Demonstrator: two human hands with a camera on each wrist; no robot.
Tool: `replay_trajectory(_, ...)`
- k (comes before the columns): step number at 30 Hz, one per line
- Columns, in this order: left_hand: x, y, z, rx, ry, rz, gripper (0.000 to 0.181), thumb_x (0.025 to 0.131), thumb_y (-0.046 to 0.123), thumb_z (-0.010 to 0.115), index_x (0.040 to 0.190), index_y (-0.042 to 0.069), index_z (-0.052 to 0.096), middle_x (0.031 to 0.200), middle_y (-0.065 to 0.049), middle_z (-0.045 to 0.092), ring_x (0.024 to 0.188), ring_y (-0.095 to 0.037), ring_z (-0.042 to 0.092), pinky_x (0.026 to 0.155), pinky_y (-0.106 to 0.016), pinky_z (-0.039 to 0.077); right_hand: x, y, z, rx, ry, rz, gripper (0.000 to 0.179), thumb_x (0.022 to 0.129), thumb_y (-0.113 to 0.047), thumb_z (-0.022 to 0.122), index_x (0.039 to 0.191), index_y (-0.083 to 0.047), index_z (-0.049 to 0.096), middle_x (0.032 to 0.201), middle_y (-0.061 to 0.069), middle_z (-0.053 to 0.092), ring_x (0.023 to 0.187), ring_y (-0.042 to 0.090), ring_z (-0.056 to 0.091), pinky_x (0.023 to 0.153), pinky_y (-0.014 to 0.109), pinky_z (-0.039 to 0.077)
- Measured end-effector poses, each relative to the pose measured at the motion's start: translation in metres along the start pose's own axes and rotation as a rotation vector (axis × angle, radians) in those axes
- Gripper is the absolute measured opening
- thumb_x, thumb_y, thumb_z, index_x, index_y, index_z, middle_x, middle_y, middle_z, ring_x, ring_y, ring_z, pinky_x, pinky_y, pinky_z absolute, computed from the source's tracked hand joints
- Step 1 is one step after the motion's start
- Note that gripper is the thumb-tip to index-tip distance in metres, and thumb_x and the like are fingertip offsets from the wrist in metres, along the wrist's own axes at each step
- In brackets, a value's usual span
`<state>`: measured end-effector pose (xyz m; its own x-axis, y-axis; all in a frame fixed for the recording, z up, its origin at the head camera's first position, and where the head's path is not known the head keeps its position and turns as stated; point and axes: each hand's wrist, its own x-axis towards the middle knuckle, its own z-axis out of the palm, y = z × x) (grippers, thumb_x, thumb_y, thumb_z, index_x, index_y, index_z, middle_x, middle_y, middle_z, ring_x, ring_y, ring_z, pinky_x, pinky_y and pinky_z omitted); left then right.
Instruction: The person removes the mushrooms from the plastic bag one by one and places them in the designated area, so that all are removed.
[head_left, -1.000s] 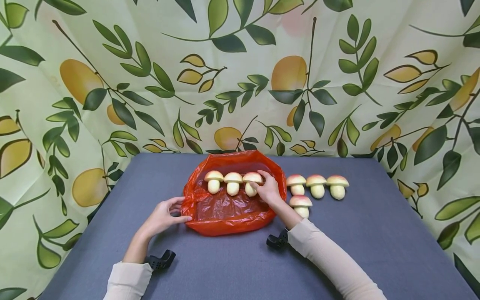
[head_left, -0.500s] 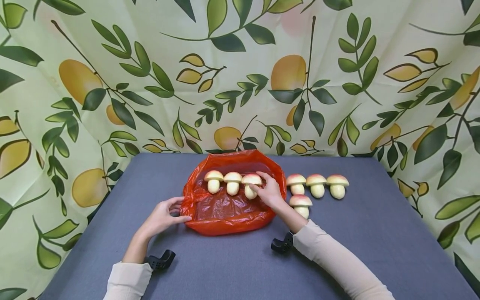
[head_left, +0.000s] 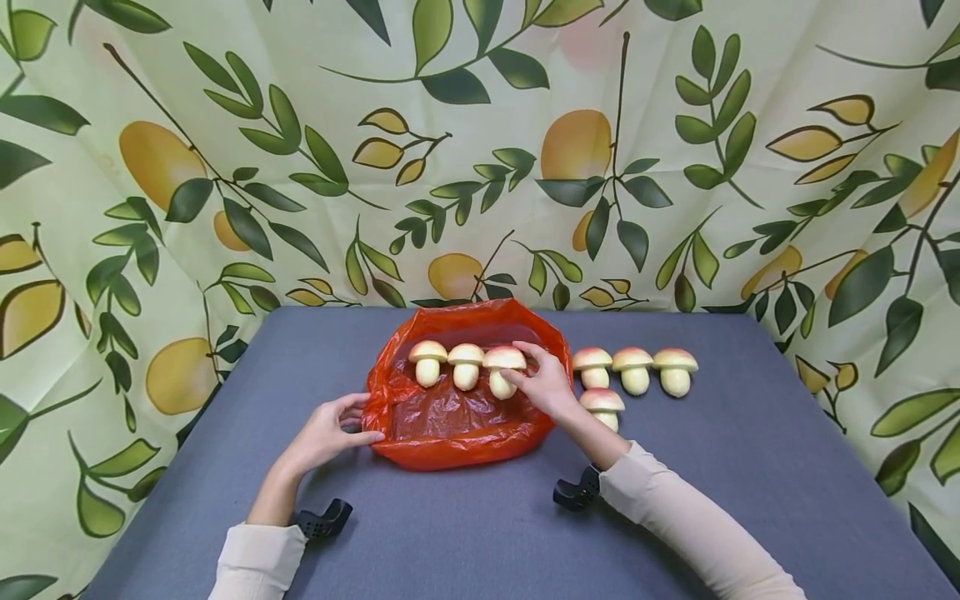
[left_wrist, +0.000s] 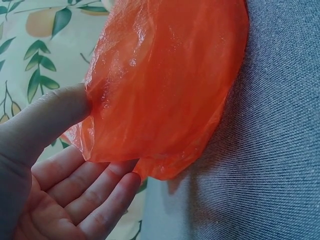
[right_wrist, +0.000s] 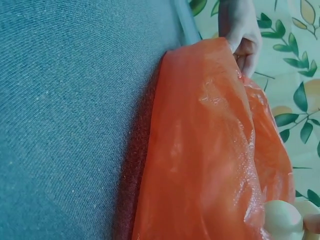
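Nearest, on the desk (head_left: 450, 533), the left hand (head_left: 324, 432) holds the side of the red bag (head_left: 457, 457) between thumb and fingers. In the bag's mouth, the right hand (head_left: 547, 387) pinches one toy mushroom (head_left: 501, 359) beside two similar mushrooms (head_left: 428, 364). Four more mushrooms (head_left: 633, 372) lie to the right.

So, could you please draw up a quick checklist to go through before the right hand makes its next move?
1. Right hand: ok, its fingers hold the rightmost mushroom in the red bag.
2. Bag's mouth: ok, it is wide open.
3. Left hand: ok, it touches the bag's left edge.
4. Held mushroom resting on the bag's floor: cannot tell.
5. All mushrooms inside the bag: not ok, four mushrooms are on the table to its right.
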<state>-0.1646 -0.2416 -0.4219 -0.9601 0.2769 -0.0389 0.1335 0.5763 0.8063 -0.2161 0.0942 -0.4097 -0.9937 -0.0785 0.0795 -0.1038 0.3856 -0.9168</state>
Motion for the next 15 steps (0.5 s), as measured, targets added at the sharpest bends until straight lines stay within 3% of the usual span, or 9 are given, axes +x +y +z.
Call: replay_trajectory(15,0.000,-0.001,0.000,0.013,0.013,0.023,0.063,0.080,0.016,0.078,0.130,-0.012,0.050,0.124,-0.031,0.060,0.108,-0.038,0.065,0.092,-0.045,0.056,-0.015,-0.005,-0.012,0.085,-0.078,-0.038,0.053,0.087,-0.003,0.066,0.136,0.006,0.048,0.136,0.026,0.054,0.127,0.034,0.052,0.108,0.048,0.045)
